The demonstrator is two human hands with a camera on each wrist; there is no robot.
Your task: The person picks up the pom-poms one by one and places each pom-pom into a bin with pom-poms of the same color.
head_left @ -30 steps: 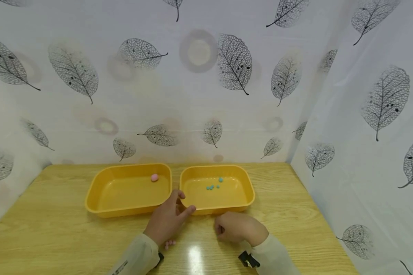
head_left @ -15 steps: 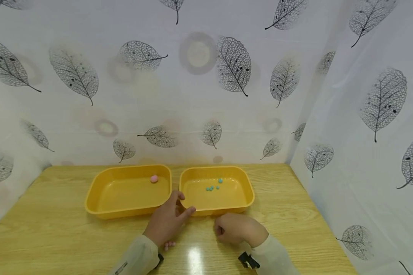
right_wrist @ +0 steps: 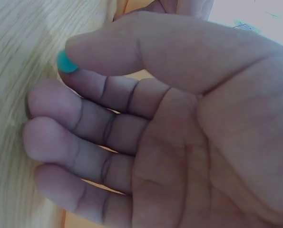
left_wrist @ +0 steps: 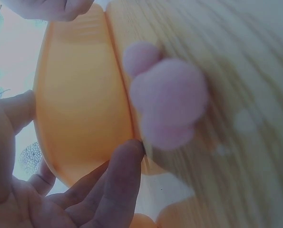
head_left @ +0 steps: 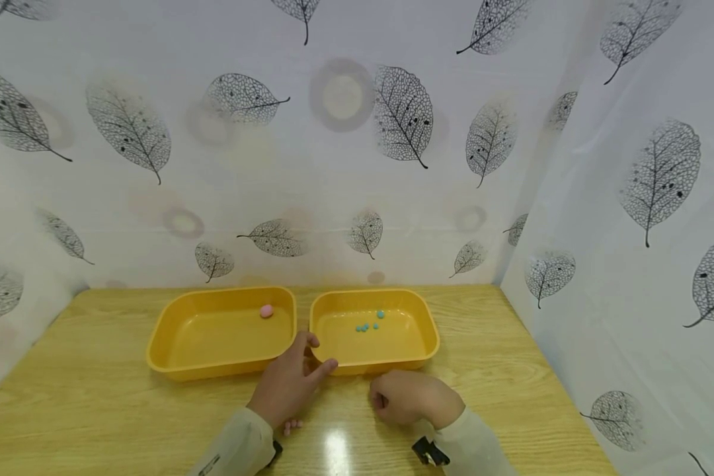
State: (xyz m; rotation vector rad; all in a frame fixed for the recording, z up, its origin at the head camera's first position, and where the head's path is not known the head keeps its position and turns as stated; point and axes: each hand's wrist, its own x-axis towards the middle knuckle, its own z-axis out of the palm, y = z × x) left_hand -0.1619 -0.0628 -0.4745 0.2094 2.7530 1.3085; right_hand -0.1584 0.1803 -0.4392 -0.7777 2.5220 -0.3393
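Observation:
My left hand [head_left: 288, 383] holds the near left corner of the right yellow tray [head_left: 387, 365], its thumb against the rim in the left wrist view. Inside that tray lie several small teal balls [head_left: 365, 326]. Just in front of it, my right hand [head_left: 413, 396] is low over the table, its fingers bent. The right wrist view shows a small teal ball [right_wrist: 66, 61] pinched between that thumb and index fingertip; the head view hides it. Below my left wrist sits a cluster of small pink balls [left_wrist: 172, 97], partly covered by the hand in the head view.
Left of the held tray stands a larger yellow tray [head_left: 220, 370] with a pink ball [head_left: 266, 311] near its back right corner. Both trays rest on a wood-grain table [head_left: 83, 396]. A leaf-patterned sheet [head_left: 333, 178] hangs behind the table and along its sides.
The head view has tilted up slightly, so everything sits a little lower in it. Both hands, the trays and the balls keep their places.

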